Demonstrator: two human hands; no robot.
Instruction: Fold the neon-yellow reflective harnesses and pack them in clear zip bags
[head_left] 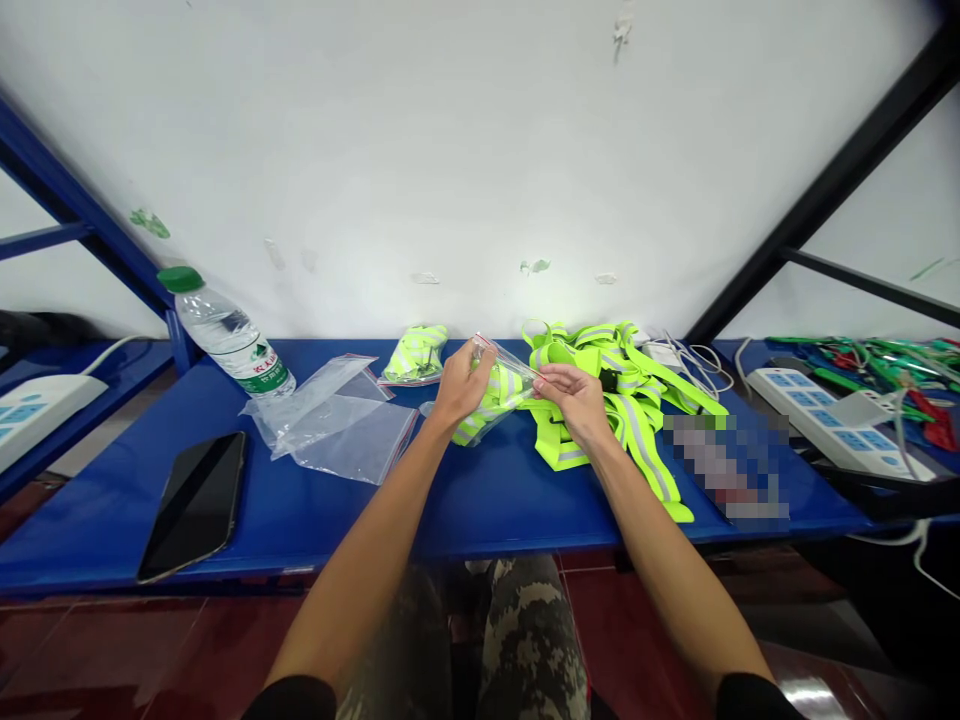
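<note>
A clear zip-lock bag (491, 412) with a red line along its opening holds a folded neon-yellow reflective strap with silver stripes. My left hand (461, 382) is closed on the bag's upper left side, near one end of the opening. At the opening's other end, the fingers of my right hand (576, 397) pinch the bag's edge. Just beyond my right hand lies a loose heap of neon-yellow reflective straps (634, 425), with a black buckle (608, 381) among them. A filled bag with a similar strap (417, 352) rests by the wall.
Flat clear bags (349, 435) lie on the blue table (300, 525) to the left. Beside them are a black phone (196, 505) and a water bottle (232, 335) with a green cap. White cables (701, 362) and a power strip (836, 425) are at the right. A wall (450, 150) stands behind.
</note>
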